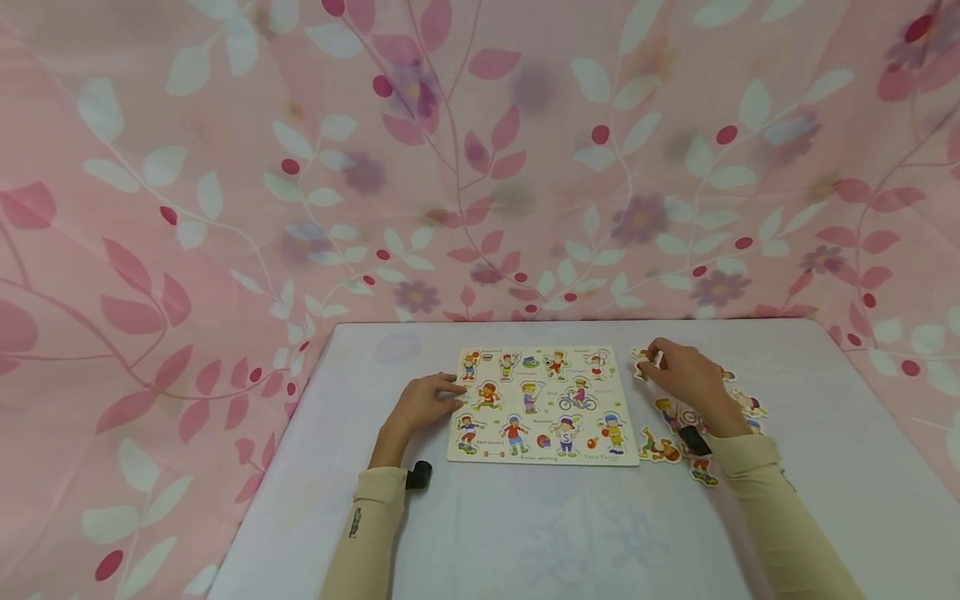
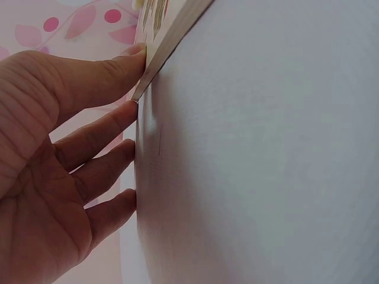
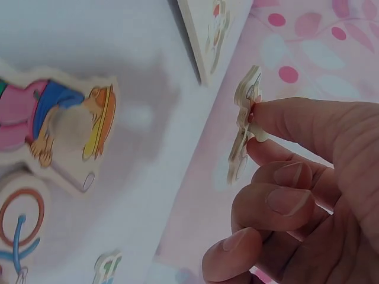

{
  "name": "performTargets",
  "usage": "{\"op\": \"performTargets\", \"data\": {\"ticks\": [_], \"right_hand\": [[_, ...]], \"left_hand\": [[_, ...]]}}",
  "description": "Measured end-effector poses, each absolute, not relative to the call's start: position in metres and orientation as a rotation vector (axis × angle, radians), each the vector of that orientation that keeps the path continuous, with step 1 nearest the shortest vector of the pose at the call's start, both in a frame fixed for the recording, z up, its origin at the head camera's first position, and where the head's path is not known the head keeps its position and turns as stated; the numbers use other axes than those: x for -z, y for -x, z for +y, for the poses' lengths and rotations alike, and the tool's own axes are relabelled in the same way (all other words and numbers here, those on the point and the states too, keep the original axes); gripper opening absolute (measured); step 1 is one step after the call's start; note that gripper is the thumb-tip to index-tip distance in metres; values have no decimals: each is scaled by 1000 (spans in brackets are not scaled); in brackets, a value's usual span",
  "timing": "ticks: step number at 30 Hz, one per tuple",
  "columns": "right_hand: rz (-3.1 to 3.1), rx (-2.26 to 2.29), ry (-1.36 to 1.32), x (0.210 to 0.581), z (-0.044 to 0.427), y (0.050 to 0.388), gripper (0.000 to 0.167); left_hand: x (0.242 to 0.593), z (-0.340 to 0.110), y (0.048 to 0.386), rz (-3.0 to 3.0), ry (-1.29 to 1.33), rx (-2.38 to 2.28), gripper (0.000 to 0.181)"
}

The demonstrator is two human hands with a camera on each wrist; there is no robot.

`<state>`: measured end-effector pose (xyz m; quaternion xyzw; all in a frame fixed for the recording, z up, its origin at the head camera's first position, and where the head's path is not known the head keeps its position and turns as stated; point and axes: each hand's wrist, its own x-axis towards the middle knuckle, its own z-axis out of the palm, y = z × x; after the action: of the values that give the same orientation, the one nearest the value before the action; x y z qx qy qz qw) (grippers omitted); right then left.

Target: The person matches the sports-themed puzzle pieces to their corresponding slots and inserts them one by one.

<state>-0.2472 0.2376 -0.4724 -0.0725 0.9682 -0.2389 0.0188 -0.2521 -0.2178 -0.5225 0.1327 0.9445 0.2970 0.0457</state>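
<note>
A flat pale puzzle board point(image 1: 630, 454) printed with cartoon sports children lies on the table. My left hand point(image 1: 426, 404) is at its left edge; in the left wrist view the thumb point(image 2: 112, 74) touches the board's edge, and the other fingers extend loosely toward the tabletop. Beyond the board's right side, my right hand point(image 1: 690, 375) pinches a small wooden puzzle piece point(image 3: 241, 127) between thumb and forefinger. That piece is held edge-on in the right wrist view, so its picture is mostly hidden. The remaining right fingers are curled beneath.
Several loose puzzle pieces lie under and around the right forearm, among them a golfer piece point(image 3: 65, 112), a bicycle piece point(image 3: 22, 216) and a piece point(image 1: 660, 450) near the board's lower right corner. A white cloth point(image 1: 540, 533) covers the table; a pink floral curtain point(image 1: 480, 208) hangs behind.
</note>
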Motion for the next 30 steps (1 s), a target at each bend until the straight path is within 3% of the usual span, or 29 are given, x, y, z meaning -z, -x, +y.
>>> {"op": "performTargets", "data": {"ticks": [30], "right_hand": [[2924, 664, 310, 487, 189, 284, 21]], "left_hand": [[523, -217, 252, 2887, -397, -931, 24]]}}
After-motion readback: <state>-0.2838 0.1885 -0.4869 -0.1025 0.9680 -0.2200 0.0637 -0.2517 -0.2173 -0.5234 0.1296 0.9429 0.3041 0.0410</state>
